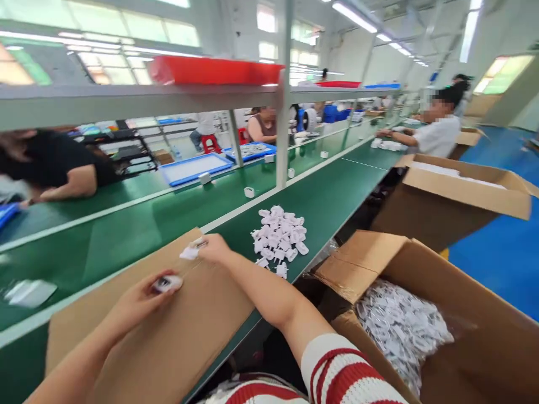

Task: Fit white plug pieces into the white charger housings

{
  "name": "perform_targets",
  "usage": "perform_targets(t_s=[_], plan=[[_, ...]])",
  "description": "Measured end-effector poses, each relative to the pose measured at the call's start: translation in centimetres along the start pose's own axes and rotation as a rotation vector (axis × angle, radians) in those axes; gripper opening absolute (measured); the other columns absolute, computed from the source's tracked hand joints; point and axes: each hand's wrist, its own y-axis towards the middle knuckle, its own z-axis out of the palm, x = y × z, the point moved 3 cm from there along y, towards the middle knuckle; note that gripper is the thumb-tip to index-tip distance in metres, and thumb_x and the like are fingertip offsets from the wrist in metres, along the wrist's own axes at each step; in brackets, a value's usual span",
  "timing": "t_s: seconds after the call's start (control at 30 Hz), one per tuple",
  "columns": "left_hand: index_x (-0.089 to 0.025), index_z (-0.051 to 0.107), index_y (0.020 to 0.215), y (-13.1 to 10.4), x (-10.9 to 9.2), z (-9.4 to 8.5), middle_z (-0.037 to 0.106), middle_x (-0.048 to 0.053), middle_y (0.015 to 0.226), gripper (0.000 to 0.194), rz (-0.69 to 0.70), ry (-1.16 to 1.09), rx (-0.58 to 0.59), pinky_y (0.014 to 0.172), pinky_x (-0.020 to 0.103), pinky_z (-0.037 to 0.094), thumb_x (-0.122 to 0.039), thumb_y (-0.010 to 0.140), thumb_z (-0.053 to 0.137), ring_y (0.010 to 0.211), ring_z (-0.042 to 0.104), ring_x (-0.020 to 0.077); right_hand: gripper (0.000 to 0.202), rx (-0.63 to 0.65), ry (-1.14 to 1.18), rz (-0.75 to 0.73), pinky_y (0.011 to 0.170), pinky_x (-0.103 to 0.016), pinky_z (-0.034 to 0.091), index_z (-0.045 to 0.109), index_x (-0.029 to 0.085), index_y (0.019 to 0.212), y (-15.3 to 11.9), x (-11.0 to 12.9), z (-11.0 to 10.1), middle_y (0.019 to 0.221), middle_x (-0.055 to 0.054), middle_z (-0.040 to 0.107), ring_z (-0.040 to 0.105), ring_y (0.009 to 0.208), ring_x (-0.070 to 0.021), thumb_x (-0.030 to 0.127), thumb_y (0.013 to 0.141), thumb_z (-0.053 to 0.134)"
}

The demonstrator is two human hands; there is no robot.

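Note:
Over a flat sheet of brown cardboard (pixel 185 314), my left hand (pixel 145 297) is closed around a small white plastic housing (pixel 170 283) with a dark inside. My right hand (pixel 215 248), near the cardboard's far edge, pinches a white plastic part (pixel 190 251); its exact kind is blurred. Just beyond my right forearm lies a heap of small white plastic parts (pixel 280 233) on the green work surface (pixel 324 196). The two hands are apart, with bare cardboard between them.
An open carton (pixel 379 258) of white parts stands at my right, another carton (pixel 467 185) behind it. White pieces (pixel 249 192) sit along the green belt (pixel 181 205). A post (pixel 282 134) and shelf with a red tray (pixel 219 72) rise ahead. Co-workers sit across and farther right.

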Motion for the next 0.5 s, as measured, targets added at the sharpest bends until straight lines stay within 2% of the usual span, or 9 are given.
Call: perform_targets(t_s=[0.03,0.07,0.2,0.27,0.37,0.5], plan=[[-0.021,0.068,0.124,-0.3,-0.2,0.3,0.073,0.005,0.087,0.078,-0.016,-0.110,0.042,0.060,0.032,0.054,-0.066,0.060,0.075,0.063,0.063,0.0202,0.013,0.032,0.093,0.036,0.084,-0.029,0.057,0.077,0.018,0.080,-0.1,-0.1,0.2,0.085,-0.001,0.079,0.075,0.091,-0.0215,0.016,0.067,0.082],[-0.020,0.068,0.122,-0.4,-0.2,0.4,0.073,0.005,0.086,0.080,-0.029,-0.170,0.036,0.056,0.031,0.051,-0.066,0.057,0.077,0.059,0.060,0.0181,0.013,0.067,0.188,0.047,0.085,-0.029,0.057,0.076,0.018,0.078,-0.2,-0.1,0.4,0.083,-0.001,0.078,0.074,0.088,-0.0201,0.017,0.066,0.082],[-0.017,0.075,0.103,-0.4,0.6,0.9,0.071,0.006,0.082,0.066,-0.024,-0.229,-0.191,0.053,0.026,0.046,-0.066,0.058,0.080,0.068,0.060,0.0188,0.025,0.165,0.407,0.044,0.085,-0.032,0.058,0.075,0.018,0.081,-0.9,0.2,1.3,0.086,-0.002,0.078,0.072,0.085,-0.0178,0.022,0.058,0.085],[-0.017,0.075,0.107,-0.3,1.2,1.7,0.066,0.002,0.070,0.069,-0.028,-0.309,-0.212,0.049,0.025,0.043,-0.067,0.060,0.079,0.059,0.055,0.0159,0.029,0.185,0.394,0.023,0.085,-0.033,0.058,0.074,0.018,0.083,-1.5,0.4,2.0,0.090,-0.003,0.078,0.072,0.087,-0.0186,0.025,0.057,0.085],[-0.018,0.073,0.116,-0.1,1.8,2.7,0.055,-0.004,0.056,0.072,-0.004,-0.437,-0.169,0.044,0.024,0.037,-0.067,0.063,0.079,0.047,0.045,0.0118,0.028,0.180,0.262,-0.035,0.086,-0.033,0.058,0.074,0.019,0.087,-2.4,0.9,3.1,0.094,-0.003,0.078,0.072,0.090,-0.0190,0.030,0.063,0.083],[-0.018,0.073,0.107,0.2,2.4,3.3,0.052,-0.005,0.054,0.065,0.001,-0.498,-0.157,0.044,0.025,0.035,-0.066,0.063,0.080,0.045,0.043,0.0111,0.037,0.201,0.209,-0.119,0.086,-0.033,0.059,0.070,0.022,0.104,-3.4,1.6,4.0,0.100,-0.003,0.076,0.072,0.091,-0.0178,0.038,0.072,0.079]])
